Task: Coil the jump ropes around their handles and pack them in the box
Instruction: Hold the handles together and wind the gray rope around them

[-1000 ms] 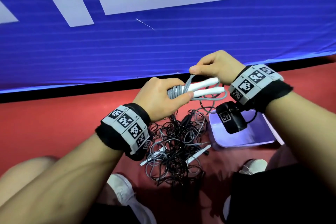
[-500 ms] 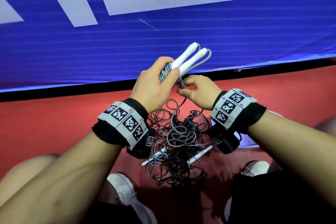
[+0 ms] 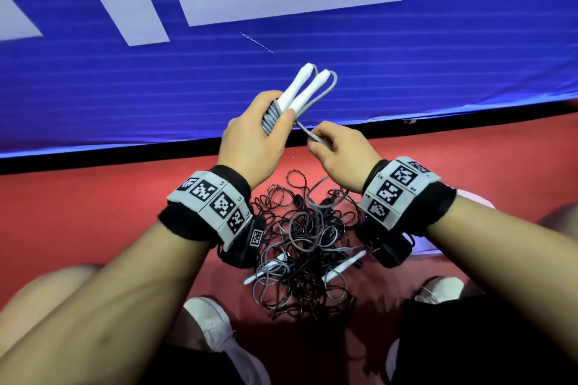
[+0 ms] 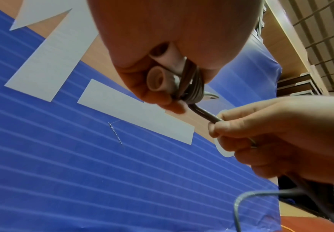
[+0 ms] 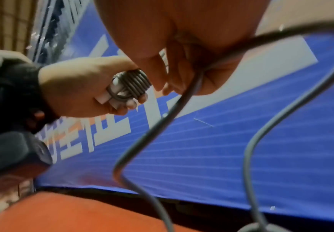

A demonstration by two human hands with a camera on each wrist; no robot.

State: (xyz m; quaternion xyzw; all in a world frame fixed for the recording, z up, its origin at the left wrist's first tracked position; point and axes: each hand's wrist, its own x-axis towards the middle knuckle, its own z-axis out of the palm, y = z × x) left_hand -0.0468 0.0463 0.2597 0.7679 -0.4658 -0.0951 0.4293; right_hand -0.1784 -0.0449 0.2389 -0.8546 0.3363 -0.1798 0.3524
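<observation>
1. We see a pair of white handles (image 3: 305,87) held side by side, raised in front of a blue banner (image 3: 93,87) and above the red floor (image 3: 78,212), their tips pointing up and away from us.
2. A grey rope (image 3: 271,116) is wound in tight, neat turns round the lower part of the handles; the right wrist view shows about six turns lying flush (image 5: 135,84).
3. The left wrist view shows the handle ends as hollow, round tubes (image 4: 158,78).
4. Our left hand (image 3: 253,141) holds the bundle, its grip closed round the handles and coil, thumb pressing on the turns.
5. Our right hand (image 3: 341,150) sits just beside it, its grip a narrow pinch on the free rope, which runs taut from the coil and then hangs down in loose loops.
6. Below the hands a tangle of grey and black ropes (image 3: 300,244) lies on the floor, with more white handles (image 3: 344,266) poking out of it.
7. The box is hidden behind our right wrist; only a pale sliver (image 3: 475,200) shows.
8. The banner carries large white characters, cropped too much for us to read. The wristbands (image 3: 215,206) bear black-and-white square codes.
</observation>
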